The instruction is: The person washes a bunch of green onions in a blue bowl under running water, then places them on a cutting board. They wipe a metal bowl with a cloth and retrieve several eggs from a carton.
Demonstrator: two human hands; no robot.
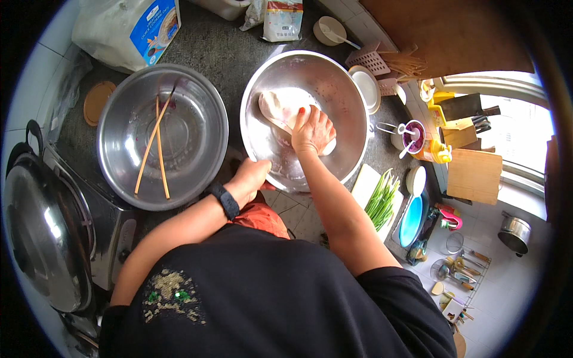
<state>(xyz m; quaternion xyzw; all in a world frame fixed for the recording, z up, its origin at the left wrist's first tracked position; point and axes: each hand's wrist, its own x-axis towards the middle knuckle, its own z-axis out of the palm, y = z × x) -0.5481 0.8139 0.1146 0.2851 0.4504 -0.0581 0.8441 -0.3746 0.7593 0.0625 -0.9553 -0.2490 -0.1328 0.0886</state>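
Observation:
A pale lump of dough (278, 109) lies in a wide stainless steel bowl (347, 156), whose inner wall carries pinkish smears. My right hand (313, 132) presses down on the dough with its fingers curled over it, hiding part of it. At the bowl's near left rim, my left hand (252, 179) grips the edge, thumb on top and fingertips beneath. Left of it stands a second steel basin (192, 179), with two wooden chopsticks (154, 143) crossed inside; one has a dark tip.
Green stalks (382, 199) lie on a white cutting board (365, 181) at right. Behind stand an oat bag (112, 27), a white packet (283, 22) and a small bowl (329, 31). A cup of purple contents (414, 136) stands right. A lidded wok (44, 237) is at far left.

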